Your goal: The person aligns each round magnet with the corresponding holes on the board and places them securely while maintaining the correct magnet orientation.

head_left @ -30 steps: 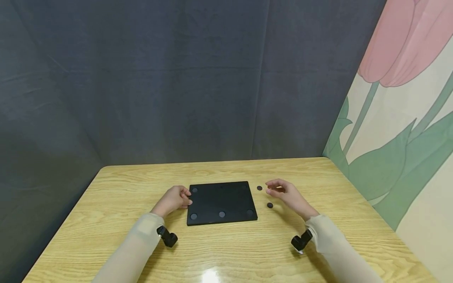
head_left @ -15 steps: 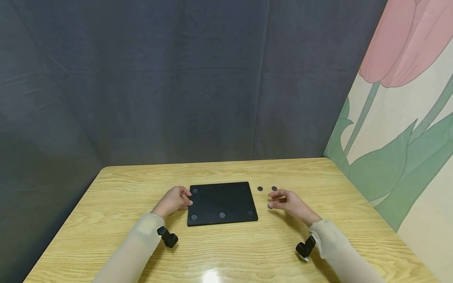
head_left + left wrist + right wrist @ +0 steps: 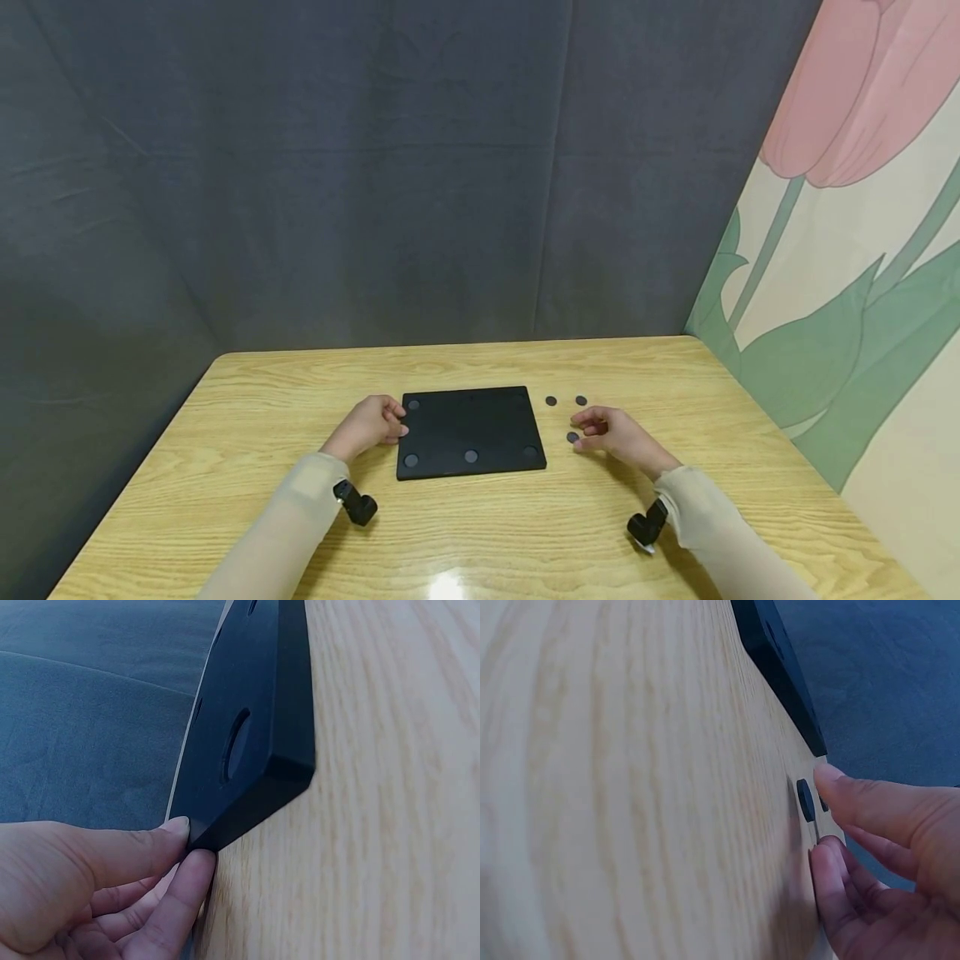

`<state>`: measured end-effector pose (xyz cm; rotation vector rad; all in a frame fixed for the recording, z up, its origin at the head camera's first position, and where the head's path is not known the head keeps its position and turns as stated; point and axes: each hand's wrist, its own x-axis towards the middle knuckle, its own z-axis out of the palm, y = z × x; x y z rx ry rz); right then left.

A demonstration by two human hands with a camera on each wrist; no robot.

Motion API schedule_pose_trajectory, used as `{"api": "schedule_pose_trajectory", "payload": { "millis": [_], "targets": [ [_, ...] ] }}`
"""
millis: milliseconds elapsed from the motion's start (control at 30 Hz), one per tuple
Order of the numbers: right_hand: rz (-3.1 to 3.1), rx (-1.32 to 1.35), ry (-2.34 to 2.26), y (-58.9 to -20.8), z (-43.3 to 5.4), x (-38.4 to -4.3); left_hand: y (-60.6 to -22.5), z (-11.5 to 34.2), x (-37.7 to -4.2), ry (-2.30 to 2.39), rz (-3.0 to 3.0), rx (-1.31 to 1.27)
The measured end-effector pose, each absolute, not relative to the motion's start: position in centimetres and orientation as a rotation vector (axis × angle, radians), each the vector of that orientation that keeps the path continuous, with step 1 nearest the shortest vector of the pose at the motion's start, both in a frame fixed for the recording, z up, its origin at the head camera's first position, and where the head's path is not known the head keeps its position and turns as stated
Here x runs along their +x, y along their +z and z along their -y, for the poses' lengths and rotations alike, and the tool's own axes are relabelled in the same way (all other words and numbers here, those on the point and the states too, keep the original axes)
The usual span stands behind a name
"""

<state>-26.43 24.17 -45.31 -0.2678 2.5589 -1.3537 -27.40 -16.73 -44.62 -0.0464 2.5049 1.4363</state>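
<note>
left hand (image 3: 367,423) pinches the black board (image 3: 472,425) (round recesses (image 3: 471,457) on top); right hand (image 3: 615,437), thumb and fingers apart, is by a disc (image 3: 573,437).

A dark blue-grey curtain (image 3: 375,167) fills the top and left of the head view. At right, a pale wall (image 3: 922,467) carries a pink tulip (image 3: 821,92) and green leaves (image 3: 810,367). Below spreads a wood-grain table (image 3: 480,533), with what seems reflected light (image 3: 446,586) at bottom centre.
</note>
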Motion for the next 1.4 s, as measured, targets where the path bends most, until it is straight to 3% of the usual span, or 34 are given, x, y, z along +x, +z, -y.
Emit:
{"api": "schedule_pose_trajectory", "payload": {
  "millis": [1400],
  "targets": [
    [-2.580, -0.226, -1.283, -45.49, -23.60, -26.90, -44.74, 16.49, -27.42, 1.419, -2.524, -0.067]
  ]
}}
